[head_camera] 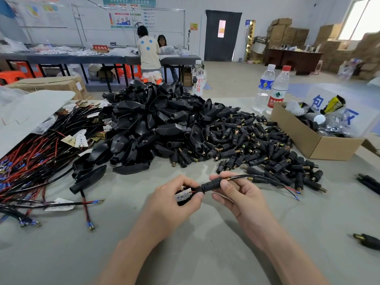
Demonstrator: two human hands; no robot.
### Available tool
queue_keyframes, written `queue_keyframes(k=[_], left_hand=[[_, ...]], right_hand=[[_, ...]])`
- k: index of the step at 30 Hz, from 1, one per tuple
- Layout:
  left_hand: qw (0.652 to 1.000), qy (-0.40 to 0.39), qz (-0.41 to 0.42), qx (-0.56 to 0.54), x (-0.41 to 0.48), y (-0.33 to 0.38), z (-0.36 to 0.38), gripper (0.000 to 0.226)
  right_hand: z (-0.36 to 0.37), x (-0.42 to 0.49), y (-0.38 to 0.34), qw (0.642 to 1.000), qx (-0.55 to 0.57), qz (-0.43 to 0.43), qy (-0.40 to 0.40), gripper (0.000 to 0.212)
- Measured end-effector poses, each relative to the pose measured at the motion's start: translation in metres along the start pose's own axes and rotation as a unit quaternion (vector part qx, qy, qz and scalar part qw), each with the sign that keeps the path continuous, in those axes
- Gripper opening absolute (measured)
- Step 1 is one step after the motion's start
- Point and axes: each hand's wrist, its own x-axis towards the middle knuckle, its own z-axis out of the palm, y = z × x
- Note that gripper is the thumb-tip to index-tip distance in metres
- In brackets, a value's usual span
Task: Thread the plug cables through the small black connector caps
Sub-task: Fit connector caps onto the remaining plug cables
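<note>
1 cap (pixel 211 184) w/ cable (pixel 240 176), 2 hands (pixel 176 195) (pixel 240 194)

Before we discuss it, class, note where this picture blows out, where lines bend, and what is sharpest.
Head view: window blown out white, top right. Head view: wide-angle lens tilts the door. Head view: left hand, right hand and connector cap sharpest; soft shadows beneath.

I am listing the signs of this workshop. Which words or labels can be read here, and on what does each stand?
"不合格区": red sign on the far table.
"白开", red, below an unclear character: clear bottle.
"农夫山": label of the red-capped bottle.
"包", blue: white sheet behind the cardboard box.
Too blurred: wall posters, blue-labelled bottle, yellow packet.
</note>
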Motion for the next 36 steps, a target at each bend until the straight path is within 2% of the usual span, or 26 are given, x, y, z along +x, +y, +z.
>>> queue_keyframes(k=[8, 13, 23, 36], left_hand=[[1.000, -0.010, 0.003, -0.002, -0.001, 0.000, 0.000, 0.029], [1.000, -0.017, -0.003, 0.012, -0.001, 0.000, 0.002, 0.028], [1.000, -0.011, -0.003, 0.019, -0.002, 0.001, 0.000, 0.030], [1.000, -0.008, -0.003, 0.027, -0.003, 0.010, 0.002, 0.025]], right_hand=[[-0.003, 0.001, 0.001, 1.000, -0.017, 0.009, -0.008, 0.029], [-0.002, -0.001, 0.006, 0.995, -0.088, 0.006, -0.035, 0.028], [-0.002, -0.001, 0.007, 0.995, -0.084, 0.035, -0.051, 0.043], [-0.002, 0.000, 0.012, 0.992, -0.095, 0.041, -0.070, 0.037]])
